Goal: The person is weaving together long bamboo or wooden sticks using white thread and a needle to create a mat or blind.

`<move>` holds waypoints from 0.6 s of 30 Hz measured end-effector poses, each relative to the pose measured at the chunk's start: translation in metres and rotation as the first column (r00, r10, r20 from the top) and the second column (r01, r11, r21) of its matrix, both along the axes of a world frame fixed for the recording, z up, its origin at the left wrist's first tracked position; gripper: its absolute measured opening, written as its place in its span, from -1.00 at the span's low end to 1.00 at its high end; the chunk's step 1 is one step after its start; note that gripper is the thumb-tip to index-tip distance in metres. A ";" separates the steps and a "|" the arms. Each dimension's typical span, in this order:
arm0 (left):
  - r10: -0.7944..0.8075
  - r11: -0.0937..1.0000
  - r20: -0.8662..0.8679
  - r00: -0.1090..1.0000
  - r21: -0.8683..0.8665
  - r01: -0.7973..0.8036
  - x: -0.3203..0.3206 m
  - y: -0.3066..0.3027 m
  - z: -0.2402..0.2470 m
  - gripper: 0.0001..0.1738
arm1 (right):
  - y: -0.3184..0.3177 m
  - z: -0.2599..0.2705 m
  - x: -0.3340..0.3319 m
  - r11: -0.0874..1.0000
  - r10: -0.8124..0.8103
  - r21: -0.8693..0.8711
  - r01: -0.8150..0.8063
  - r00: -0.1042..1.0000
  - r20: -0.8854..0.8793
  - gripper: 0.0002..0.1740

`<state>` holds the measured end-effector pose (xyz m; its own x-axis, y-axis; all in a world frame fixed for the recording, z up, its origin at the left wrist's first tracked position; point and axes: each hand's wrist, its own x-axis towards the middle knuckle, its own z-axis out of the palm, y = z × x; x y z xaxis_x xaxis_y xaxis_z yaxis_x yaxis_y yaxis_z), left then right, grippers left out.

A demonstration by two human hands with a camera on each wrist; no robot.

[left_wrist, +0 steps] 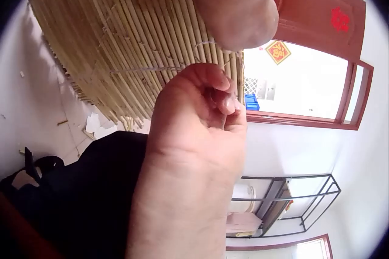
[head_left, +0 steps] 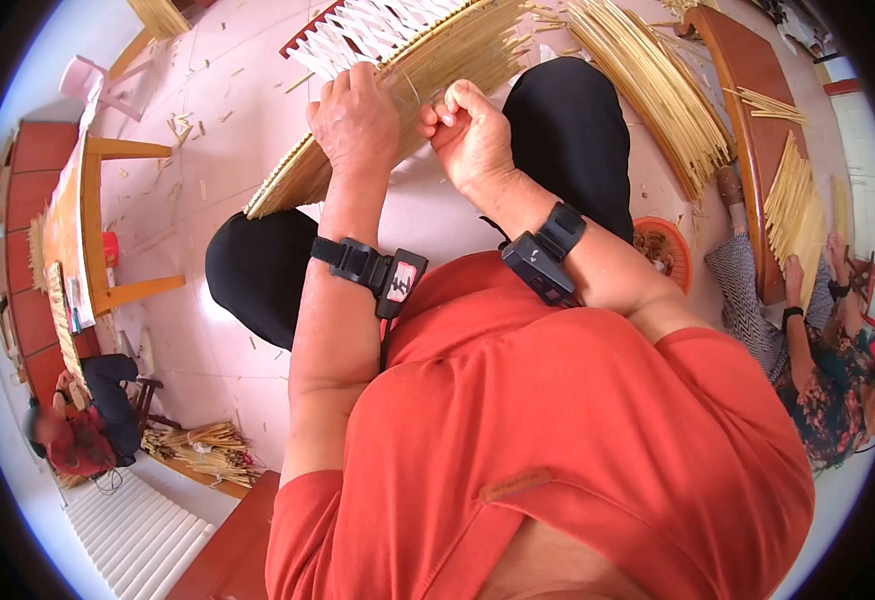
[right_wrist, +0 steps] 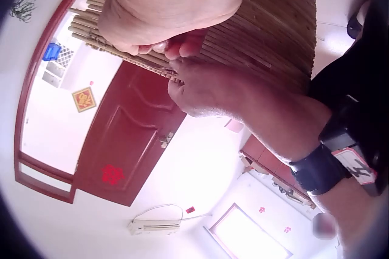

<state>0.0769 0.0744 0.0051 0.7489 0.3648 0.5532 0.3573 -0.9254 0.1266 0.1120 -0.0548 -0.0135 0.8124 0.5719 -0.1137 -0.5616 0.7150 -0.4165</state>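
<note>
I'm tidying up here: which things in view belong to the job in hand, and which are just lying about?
Part of the job:
left hand
right hand
stick mat
stick pile, probably spare material

Just lying about, it seems:
pink stool
orange basket
floor scraps

Laid out with a stick mat (head_left: 458,60) before the knees (head_left: 570,130); to its right, with a stick pile (head_left: 648,95) beside a counter (head_left: 743,55) bearing loose sticks (head_left: 766,104); to its left, with scraps (head_left: 183,128) on the floor (head_left: 243,150).
</note>
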 end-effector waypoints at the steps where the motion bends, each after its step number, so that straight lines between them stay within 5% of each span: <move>1: -0.001 1.000 0.001 1.000 -0.008 0.001 0.001 0.001 0.000 -0.83 | 0.000 -0.001 0.003 1.000 -0.001 -0.008 0.001 1.000 0.001 -0.75; 7: 0.022 0.999 -0.045 0.999 0.034 -0.020 0.007 0.020 0.003 -0.79 | -0.009 -0.008 -0.001 1.000 -0.018 0.000 0.018 0.997 0.071 -0.72; 10: 0.187 0.925 -0.280 0.942 -0.273 -0.265 0.021 0.056 0.031 -0.64 | -0.033 -0.030 -0.023 0.977 0.108 -0.173 -0.123 0.990 -0.093 -0.66; 16: 0.094 0.935 -0.259 0.961 -0.309 -0.175 0.020 0.060 0.029 -0.56 | -0.037 0.030 0.019 0.996 0.087 0.029 -0.089 0.994 0.066 -0.63; 18: 0.006 0.882 -0.357 0.934 -0.438 -0.173 0.015 0.056 0.042 -0.59 | -0.038 0.046 0.028 0.993 0.100 0.057 -0.103 0.993 0.056 -0.66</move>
<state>0.0924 0.1306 0.0467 0.8092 0.5868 0.0292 0.5334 -0.7547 0.3818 0.1402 -0.0926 0.0329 0.7536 0.6564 -0.0351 -0.6110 0.6798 -0.4057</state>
